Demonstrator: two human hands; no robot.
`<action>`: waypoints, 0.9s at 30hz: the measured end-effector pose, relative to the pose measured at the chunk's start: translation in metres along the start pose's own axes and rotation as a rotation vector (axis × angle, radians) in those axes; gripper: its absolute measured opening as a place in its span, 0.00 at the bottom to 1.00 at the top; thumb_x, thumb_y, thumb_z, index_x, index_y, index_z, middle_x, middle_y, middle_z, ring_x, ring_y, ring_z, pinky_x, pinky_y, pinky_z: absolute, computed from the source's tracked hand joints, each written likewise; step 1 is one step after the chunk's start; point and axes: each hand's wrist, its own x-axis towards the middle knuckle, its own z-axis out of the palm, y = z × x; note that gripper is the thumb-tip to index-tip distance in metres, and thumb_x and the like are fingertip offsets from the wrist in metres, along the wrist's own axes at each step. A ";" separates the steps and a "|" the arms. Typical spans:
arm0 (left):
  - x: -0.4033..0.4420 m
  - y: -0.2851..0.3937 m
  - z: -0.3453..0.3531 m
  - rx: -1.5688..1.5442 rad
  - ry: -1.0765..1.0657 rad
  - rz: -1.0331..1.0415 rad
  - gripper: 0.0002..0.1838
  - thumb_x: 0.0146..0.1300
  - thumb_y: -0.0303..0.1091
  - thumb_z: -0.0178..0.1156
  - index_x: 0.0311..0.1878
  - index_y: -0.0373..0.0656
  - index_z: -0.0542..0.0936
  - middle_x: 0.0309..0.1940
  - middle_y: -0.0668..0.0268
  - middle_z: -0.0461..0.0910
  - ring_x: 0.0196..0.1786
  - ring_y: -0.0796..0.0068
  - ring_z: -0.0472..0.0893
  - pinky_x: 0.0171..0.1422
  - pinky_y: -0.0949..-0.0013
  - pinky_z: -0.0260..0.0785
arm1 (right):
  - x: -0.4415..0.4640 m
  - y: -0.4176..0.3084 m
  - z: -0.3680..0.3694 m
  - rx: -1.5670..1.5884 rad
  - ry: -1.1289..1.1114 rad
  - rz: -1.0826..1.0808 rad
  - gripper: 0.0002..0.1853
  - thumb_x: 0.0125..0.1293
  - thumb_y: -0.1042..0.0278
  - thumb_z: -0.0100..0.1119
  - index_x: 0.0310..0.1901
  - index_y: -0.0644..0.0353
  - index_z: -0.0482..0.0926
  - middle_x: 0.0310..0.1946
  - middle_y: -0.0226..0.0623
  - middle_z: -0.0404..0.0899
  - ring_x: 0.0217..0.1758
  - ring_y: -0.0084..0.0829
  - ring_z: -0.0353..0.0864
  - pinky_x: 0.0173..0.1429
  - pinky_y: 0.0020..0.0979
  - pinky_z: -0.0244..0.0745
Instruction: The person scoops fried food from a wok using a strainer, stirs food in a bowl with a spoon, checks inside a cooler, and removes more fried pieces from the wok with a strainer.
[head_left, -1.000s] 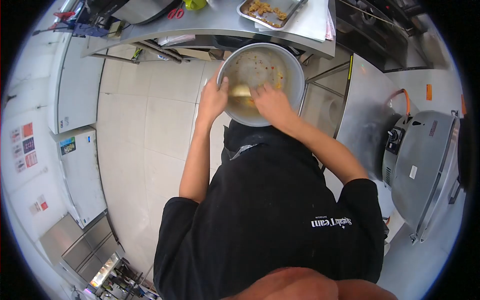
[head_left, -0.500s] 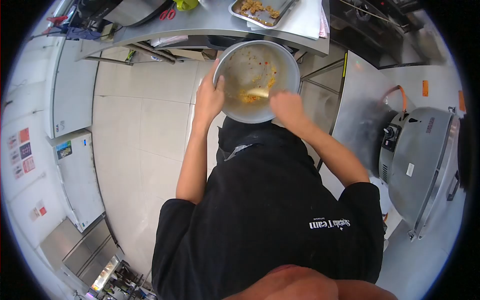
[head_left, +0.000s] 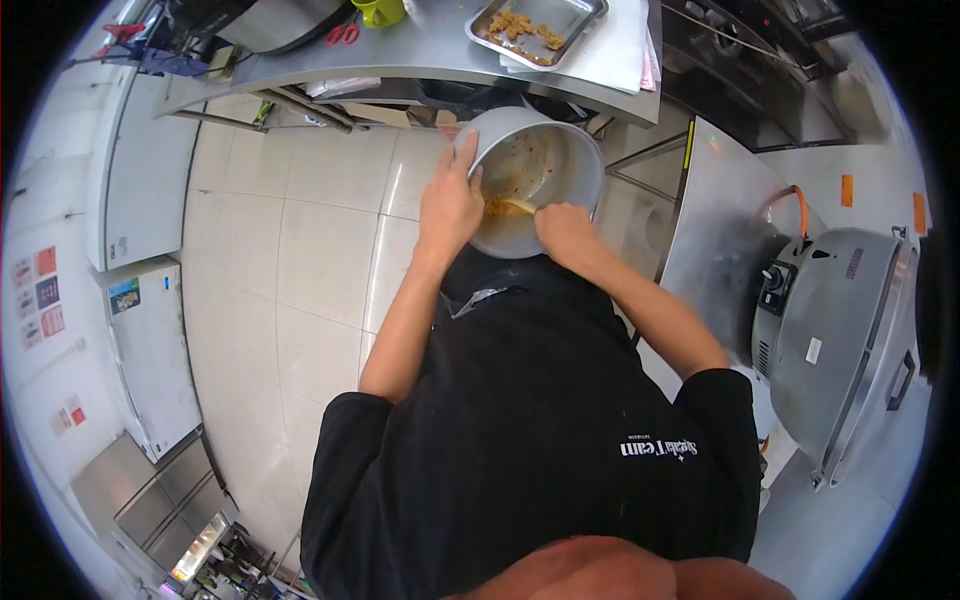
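In the head view, a person stands in front of a steel desk (head_left: pixel 440 42) with 2 bare hands at a deep metal pot (head_left: pixel 580 175), which lies between 12 and 1 o'clock from the middle of the view. The pot is tilted, its mouth turned partly towards the right arm.

The left hand (head_left: pixel 452 207) grasps the pot at about 9 o'clock on the rim, steadying the wall. The right hand (head_left: pixel 567 237) is clenched around the end of a pale utensil (head_left: pixel 522 206), near 5 o'clock of the mouth. The utensil's tip reaches inside and touches or nearly touches a patch of orange-brown food (head_left: pixel 496 208) at 8 o'clock; whether it is a spoon or a spatula cannot be told.

By the look of it, the work inside the pot is well along but unfinished: most of the visible food sits in that 1 patch, while small specks and a wet film remain spread over the inner wall.

On the desk, between 12 and 1 o'clock, a metal tray (head_left: pixel 572 20) bears brown crumbly pieces (head_left: pixel 512 24) beside white paper (head_left: pixel 620 50). Red-handled scissors (head_left: pixel 343 35) lie at 11 o'clock, next to a green cup (head_left: pixel 380 12). At 3 o'clock stands a grey lidded appliance (head_left: pixel 835 340).
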 end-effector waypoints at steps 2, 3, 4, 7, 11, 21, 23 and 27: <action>-0.001 -0.006 0.002 -0.002 0.025 -0.004 0.23 0.63 0.29 0.50 0.63 0.46 0.66 0.53 0.48 0.72 0.55 0.47 0.72 0.58 0.57 0.64 | 0.002 0.003 0.014 0.078 0.039 -0.024 0.08 0.53 0.70 0.52 0.28 0.60 0.82 0.24 0.42 0.80 0.32 0.40 0.82 0.33 0.38 0.77; 0.000 -0.010 0.003 -0.022 0.042 0.009 0.23 0.63 0.29 0.50 0.63 0.46 0.67 0.53 0.48 0.72 0.55 0.47 0.72 0.58 0.57 0.64 | 0.002 0.005 0.009 0.087 0.065 0.034 0.08 0.54 0.71 0.52 0.27 0.61 0.81 0.24 0.43 0.80 0.31 0.41 0.82 0.33 0.39 0.77; 0.000 -0.015 0.003 -0.040 0.058 0.021 0.23 0.63 0.29 0.50 0.63 0.46 0.67 0.53 0.47 0.72 0.55 0.48 0.72 0.58 0.57 0.64 | 0.001 0.007 0.000 0.097 0.090 0.092 0.08 0.54 0.71 0.52 0.27 0.61 0.81 0.25 0.43 0.80 0.31 0.41 0.82 0.33 0.39 0.77; 0.001 -0.019 -0.001 -0.066 0.061 0.016 0.23 0.63 0.28 0.49 0.63 0.46 0.67 0.53 0.48 0.72 0.56 0.49 0.72 0.59 0.58 0.63 | -0.001 0.020 -0.019 0.045 0.202 0.182 0.08 0.54 0.72 0.51 0.27 0.62 0.80 0.26 0.45 0.79 0.30 0.42 0.82 0.33 0.39 0.78; 0.004 -0.018 -0.003 -0.144 0.043 0.005 0.23 0.63 0.28 0.49 0.64 0.45 0.66 0.54 0.49 0.72 0.57 0.50 0.71 0.60 0.59 0.62 | -0.003 0.017 -0.010 -0.046 0.150 0.168 0.08 0.55 0.72 0.50 0.29 0.64 0.79 0.27 0.47 0.79 0.28 0.42 0.82 0.31 0.38 0.78; 0.001 -0.030 -0.001 -0.199 0.007 -0.060 0.23 0.63 0.29 0.49 0.63 0.46 0.66 0.53 0.47 0.72 0.57 0.49 0.70 0.60 0.58 0.62 | 0.012 0.005 -0.021 0.018 0.247 0.136 0.08 0.56 0.71 0.50 0.31 0.64 0.78 0.27 0.44 0.79 0.27 0.39 0.82 0.28 0.38 0.76; 0.001 -0.030 0.000 -0.189 0.008 -0.082 0.23 0.63 0.29 0.49 0.63 0.45 0.66 0.53 0.47 0.72 0.57 0.49 0.71 0.61 0.58 0.62 | 0.008 -0.001 -0.015 0.005 0.188 0.092 0.08 0.56 0.71 0.50 0.31 0.64 0.78 0.27 0.44 0.79 0.27 0.39 0.82 0.28 0.38 0.76; 0.002 -0.037 0.001 -0.218 0.022 -0.078 0.23 0.64 0.29 0.49 0.63 0.44 0.66 0.53 0.47 0.72 0.57 0.49 0.71 0.61 0.58 0.62 | 0.007 -0.006 -0.012 -0.022 0.091 -0.057 0.08 0.55 0.71 0.50 0.33 0.63 0.78 0.28 0.43 0.79 0.28 0.38 0.82 0.27 0.38 0.76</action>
